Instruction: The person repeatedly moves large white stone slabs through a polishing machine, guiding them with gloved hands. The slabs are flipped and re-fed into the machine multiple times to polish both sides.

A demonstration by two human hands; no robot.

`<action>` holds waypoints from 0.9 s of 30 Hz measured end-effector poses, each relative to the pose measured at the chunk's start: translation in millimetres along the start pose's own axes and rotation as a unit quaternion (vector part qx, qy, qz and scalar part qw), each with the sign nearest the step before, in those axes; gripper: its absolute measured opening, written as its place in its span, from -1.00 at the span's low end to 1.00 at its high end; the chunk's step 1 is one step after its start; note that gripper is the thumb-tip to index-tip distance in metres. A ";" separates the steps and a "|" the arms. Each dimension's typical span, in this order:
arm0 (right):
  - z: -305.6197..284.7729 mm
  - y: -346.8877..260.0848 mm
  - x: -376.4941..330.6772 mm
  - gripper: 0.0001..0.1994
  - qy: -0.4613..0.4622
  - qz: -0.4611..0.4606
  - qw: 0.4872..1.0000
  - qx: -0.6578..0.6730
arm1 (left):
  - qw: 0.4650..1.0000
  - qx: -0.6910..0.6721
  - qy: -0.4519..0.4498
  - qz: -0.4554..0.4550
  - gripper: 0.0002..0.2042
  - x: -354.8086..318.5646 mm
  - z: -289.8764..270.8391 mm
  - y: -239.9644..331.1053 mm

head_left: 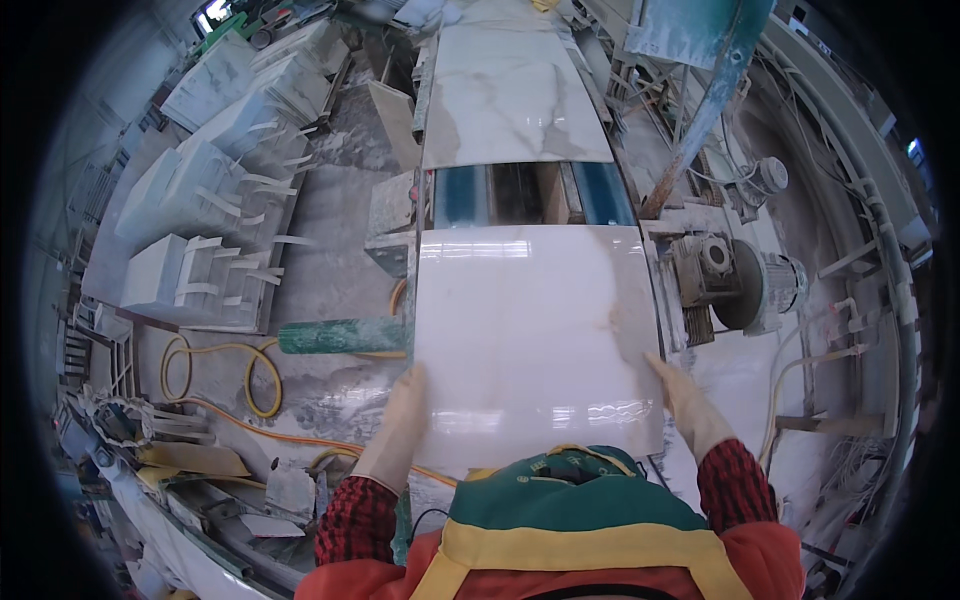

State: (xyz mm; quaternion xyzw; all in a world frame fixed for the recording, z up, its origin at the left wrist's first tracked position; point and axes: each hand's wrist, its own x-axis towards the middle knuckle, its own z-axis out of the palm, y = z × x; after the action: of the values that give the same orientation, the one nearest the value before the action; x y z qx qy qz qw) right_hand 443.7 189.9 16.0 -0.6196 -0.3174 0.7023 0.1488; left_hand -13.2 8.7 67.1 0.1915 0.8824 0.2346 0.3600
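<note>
A glossy white marble slab (530,330) with brownish veining along its right side lies flat on the conveyor in front of me. My left hand (402,408), in a cream glove, holds the slab's left edge close to its near end. At the opposite edge my right hand (688,402), gloved alike, holds the slab with its fingers pointing forward. The fingertips under the edges are hidden. Farther along the conveyor rests a second marble slab (515,95) with grey-brown veins. Between the two slabs, blue belts (461,196) show.
An electric motor (778,285) with a gearbox stands at the conveyor's right. On the left, a green roller (340,336) juts out above a yellow hose (262,385). Strapped slab stacks (205,190) stand farther left. A rusty post (705,120) rises at the right.
</note>
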 end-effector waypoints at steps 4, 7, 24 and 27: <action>-15.3 63.9 -34.2 -0.41 -0.092 0.027 0.995 0.019 | 0.965 -0.237 -0.115 -0.001 -0.43 37.3 9.0 -62.0; -21.3 95.8 -26.0 -0.54 -0.059 -0.031 0.994 0.083 | 0.931 -0.275 -0.202 -0.129 -0.42 -5.0 -6.1 -55.3; 12.7 74.1 48.0 -0.43 -0.142 0.004 0.945 0.295 | 0.866 -0.429 -0.199 -0.164 -0.52 19.9 35.8 -44.8; 53.4 56.8 41.7 -0.36 -0.031 0.015 0.979 0.202 | 0.862 -0.438 -0.206 -0.152 -0.57 -1.6 34.9 -24.7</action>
State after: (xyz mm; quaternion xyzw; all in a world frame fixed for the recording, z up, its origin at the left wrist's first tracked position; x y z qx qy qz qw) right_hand 394.8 158.2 -50.6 -0.5592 -0.1648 0.7730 0.2503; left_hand 9.0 -2.6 32.3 -0.0783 0.6124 0.4944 0.6119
